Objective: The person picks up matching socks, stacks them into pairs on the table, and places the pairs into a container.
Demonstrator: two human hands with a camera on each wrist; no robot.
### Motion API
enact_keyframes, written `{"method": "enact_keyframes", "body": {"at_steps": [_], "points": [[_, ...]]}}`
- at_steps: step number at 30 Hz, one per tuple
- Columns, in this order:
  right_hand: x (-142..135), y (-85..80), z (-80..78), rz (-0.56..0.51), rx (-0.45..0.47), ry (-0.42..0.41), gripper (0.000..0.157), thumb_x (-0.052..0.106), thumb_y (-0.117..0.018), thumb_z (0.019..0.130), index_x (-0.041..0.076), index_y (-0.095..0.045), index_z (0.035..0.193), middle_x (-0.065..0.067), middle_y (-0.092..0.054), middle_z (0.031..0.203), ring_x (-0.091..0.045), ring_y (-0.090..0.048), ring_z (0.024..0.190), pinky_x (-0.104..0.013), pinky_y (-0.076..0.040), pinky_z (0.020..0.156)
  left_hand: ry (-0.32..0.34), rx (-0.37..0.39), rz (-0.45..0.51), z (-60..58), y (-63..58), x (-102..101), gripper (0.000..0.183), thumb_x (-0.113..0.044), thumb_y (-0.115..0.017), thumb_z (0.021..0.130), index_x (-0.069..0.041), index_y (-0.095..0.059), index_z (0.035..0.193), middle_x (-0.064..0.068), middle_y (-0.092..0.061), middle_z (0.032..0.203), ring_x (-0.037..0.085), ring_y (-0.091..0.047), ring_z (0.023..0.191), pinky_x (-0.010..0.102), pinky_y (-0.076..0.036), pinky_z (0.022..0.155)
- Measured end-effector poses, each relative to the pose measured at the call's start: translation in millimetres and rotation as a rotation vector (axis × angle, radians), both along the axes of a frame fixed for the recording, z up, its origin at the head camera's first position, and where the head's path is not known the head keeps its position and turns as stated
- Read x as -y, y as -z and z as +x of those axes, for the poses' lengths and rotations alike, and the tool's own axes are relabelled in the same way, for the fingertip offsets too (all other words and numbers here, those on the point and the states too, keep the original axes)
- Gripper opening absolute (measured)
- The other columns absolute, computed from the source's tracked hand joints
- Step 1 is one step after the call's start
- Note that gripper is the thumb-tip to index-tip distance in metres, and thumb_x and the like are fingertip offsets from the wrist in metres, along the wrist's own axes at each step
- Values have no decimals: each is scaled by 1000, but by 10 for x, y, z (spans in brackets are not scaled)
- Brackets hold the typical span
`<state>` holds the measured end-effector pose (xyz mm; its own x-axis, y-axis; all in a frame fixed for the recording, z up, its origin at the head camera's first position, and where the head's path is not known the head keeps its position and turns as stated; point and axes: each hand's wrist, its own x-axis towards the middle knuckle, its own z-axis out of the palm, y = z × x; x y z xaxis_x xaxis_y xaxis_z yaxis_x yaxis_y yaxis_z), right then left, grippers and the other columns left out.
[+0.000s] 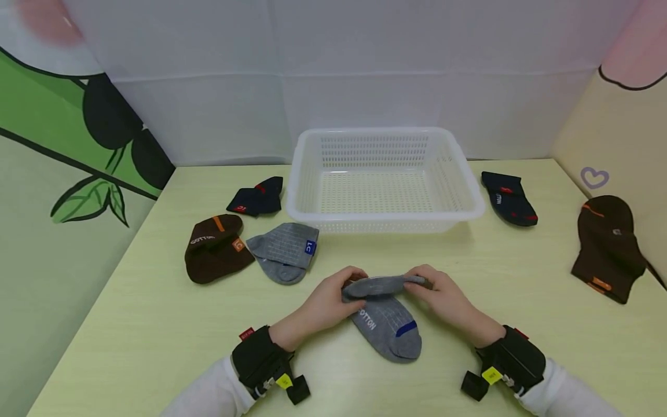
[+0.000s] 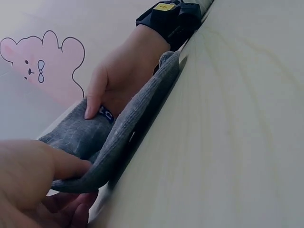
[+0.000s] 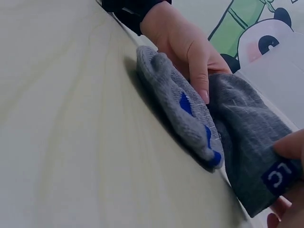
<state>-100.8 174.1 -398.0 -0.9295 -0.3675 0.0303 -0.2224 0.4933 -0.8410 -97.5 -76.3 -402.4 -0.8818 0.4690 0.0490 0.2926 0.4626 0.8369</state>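
Observation:
A grey sock (image 1: 388, 330) with a blue stripe and white COTTON lettering lies near the front of the table, its cuff raised and folded over. My left hand (image 1: 327, 301) pinches the cuff's left end between thumb and fingers. At the other end, by the blue LC label (image 3: 279, 178), my right hand (image 1: 447, 298) pinches the cuff. In the left wrist view the sock (image 2: 128, 118) stands partly off the table between both hands. A second grey sock (image 1: 286, 252) lies folded beyond my left hand, its blue label facing up.
A white plastic basket (image 1: 385, 217) stands at the back middle. Brown socks lie at the left (image 1: 216, 249) and far right (image 1: 608, 249). Dark navy socks with red marks flank the basket, one left (image 1: 257, 197), one right (image 1: 509, 197). A white sheet (image 1: 365, 98) hangs behind.

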Motion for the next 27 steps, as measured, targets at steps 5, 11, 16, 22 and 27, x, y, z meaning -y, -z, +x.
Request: {"method": "enact_keyframes", "body": {"at_steps": [5, 11, 16, 22, 27], "points": [[0, -18, 16, -166, -3, 70, 17, 13, -47, 99, 0, -57, 99, -6, -52, 84, -10, -44, 74, -25, -35, 67, -68, 13, 55, -7, 22, -1, 21, -4, -62, 89, -6, -60, 110, 5, -64, 97, 14, -57, 82, 26, -46, 73], [-1, -41, -8, -227, 66, 245, 28, 22, -42, 102, -1, -53, 111, -5, -52, 90, -8, -50, 79, -23, -40, 71, -113, 85, 118, -17, 48, -9, 8, -13, -52, 97, -6, -55, 94, -1, -45, 67, 5, -38, 54, 20, -33, 55], [-12, -43, -68, -234, 137, 385, 32, 25, -39, 103, 2, -47, 124, -1, -51, 98, -5, -50, 84, -21, -40, 76, -80, 156, 179, -23, 46, -10, 22, -12, -56, 95, -2, -49, 114, 5, -56, 79, 5, -40, 58, 20, -36, 60], [-41, -62, -99, -305, 188, 399, 33, 15, -38, 102, 2, -37, 132, 3, -52, 95, 0, -51, 81, -20, -42, 73, 6, 134, 173, -7, 27, -6, 77, 2, -65, 81, -8, -26, 147, 17, -56, 114, 15, -57, 83, 22, -44, 70], [-58, -62, -119, -294, 190, 369, 47, -1, -40, 96, 7, -26, 140, -7, -50, 95, -5, -47, 81, -18, -37, 72, -181, 45, 165, -20, 35, -6, 60, 10, -54, 78, -5, -45, 135, 17, -60, 116, 28, -60, 100, 32, -47, 79]]}}
